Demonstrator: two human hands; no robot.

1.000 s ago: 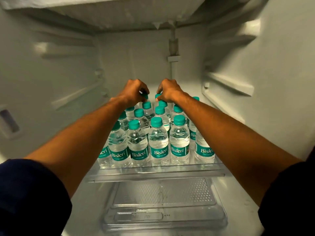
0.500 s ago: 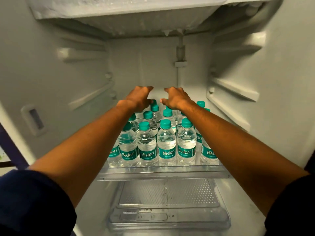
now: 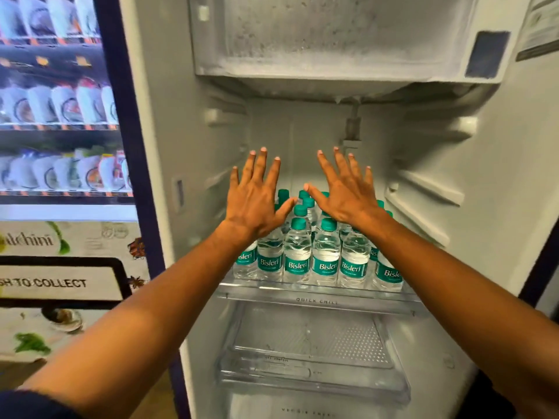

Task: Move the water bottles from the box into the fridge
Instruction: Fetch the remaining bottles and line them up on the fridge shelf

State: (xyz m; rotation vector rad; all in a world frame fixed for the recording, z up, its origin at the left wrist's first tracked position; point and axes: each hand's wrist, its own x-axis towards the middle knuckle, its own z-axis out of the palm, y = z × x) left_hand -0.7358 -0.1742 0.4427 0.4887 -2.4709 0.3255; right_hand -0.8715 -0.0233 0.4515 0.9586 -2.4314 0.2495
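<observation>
- "Bisleri" is on the green labels of the water bottles (image 3: 325,252).
- "QUICK CHILL" is on the shelf (image 3: 317,300) edge, at 6 o'clock from them.
- "TO COLLECT" is on the vending machine (image 3: 57,282) sign.

Free room above water bottles (image 3: 325,255) crowding shelf (image 3: 317,293).

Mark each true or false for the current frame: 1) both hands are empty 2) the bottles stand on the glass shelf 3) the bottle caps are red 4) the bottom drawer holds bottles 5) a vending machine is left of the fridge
1) True: the left hand and right hand are spread open, fingers apart, holding nothing.
2) True: the clear plastic water bottles with teal labels stand upright on the clear glass shelf.
3) False: the caps are teal.
4) False: the transparent bottom drawer shows no bottles.
5) True: a glass-fronted vending machine stands to the left.
</observation>
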